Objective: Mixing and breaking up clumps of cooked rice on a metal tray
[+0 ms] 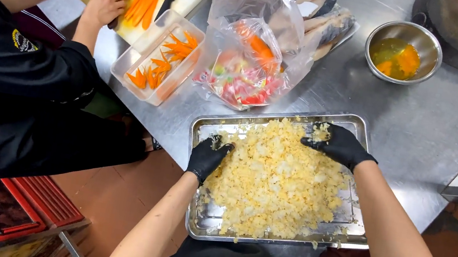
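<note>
Tray [212,127] of yellow rice [272,180], long axis left-right, between gloved hands.

A clear plastic bag [250,47] sits in the upper middle of the frame, crumpled and open at the top, with orange, red and green pieces showing through it. No labels, signs or screens can be made out anywhere in the frame.

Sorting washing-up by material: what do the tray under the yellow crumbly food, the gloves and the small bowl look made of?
The tray looks like brushed steel, grey with a dull sheen. The gloves on the left hand and right hand seem thin black rubber or nitrile, matte and tight-fitting. The small bowl looks like polished steel, with mirror-like glints.
</note>
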